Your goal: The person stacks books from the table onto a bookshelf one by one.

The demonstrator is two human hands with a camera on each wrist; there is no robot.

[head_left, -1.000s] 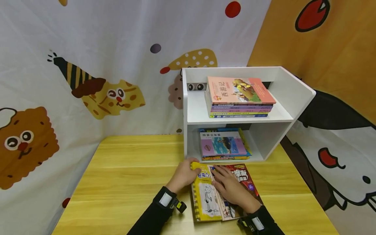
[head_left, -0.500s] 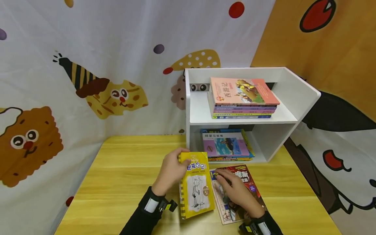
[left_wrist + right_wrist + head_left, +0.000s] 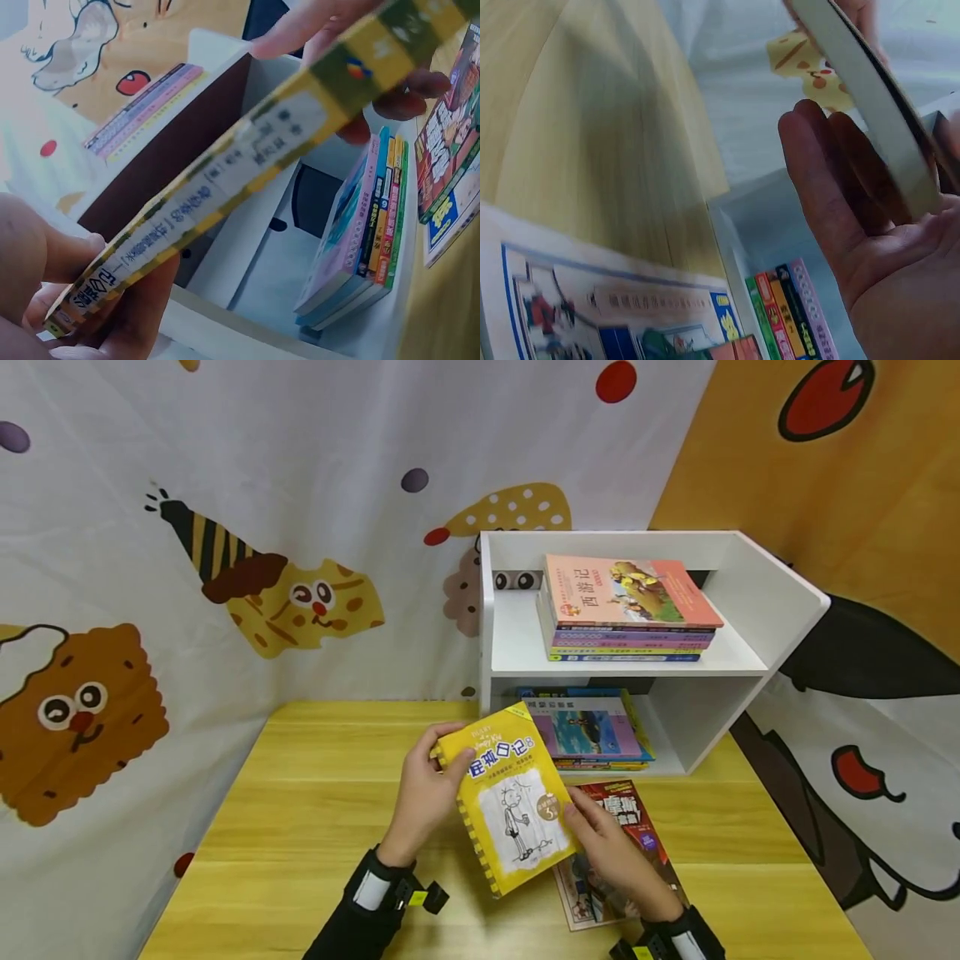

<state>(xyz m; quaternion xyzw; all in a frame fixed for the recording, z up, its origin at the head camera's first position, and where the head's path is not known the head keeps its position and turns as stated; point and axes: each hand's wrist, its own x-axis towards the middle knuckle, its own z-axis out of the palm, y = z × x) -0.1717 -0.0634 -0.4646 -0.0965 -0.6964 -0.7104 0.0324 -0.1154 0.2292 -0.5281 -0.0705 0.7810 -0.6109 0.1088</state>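
Observation:
A yellow paperback book (image 3: 497,785) is lifted over the table, tilted, its cartoon cover facing up. My left hand (image 3: 423,793) grips its upper left corner, thumb on the cover. At the lower right edge, my right hand (image 3: 618,856) holds it with the thumb on top and the fingers beneath. In the left wrist view the book's striped spine (image 3: 217,172) spans between both hands. The right wrist view shows the page edge (image 3: 877,112) lying between right thumb and fingers. Below the right hand lie a red book (image 3: 626,802) and a pale comic book (image 3: 607,300), partly covered.
A white two-level shelf (image 3: 517,668) stands at the table's back right. Its upper level bears a stack of books (image 3: 626,602) with a pink-orange one on top. On the lower level lies another stack (image 3: 588,735), partly hidden by the yellow book. The wooden table (image 3: 315,827) extends left.
The yellow book has left the pile on the table, moved left, then risen and turned clockwise. My right hand has gone from resting on the books to holding the yellow book's right edge.

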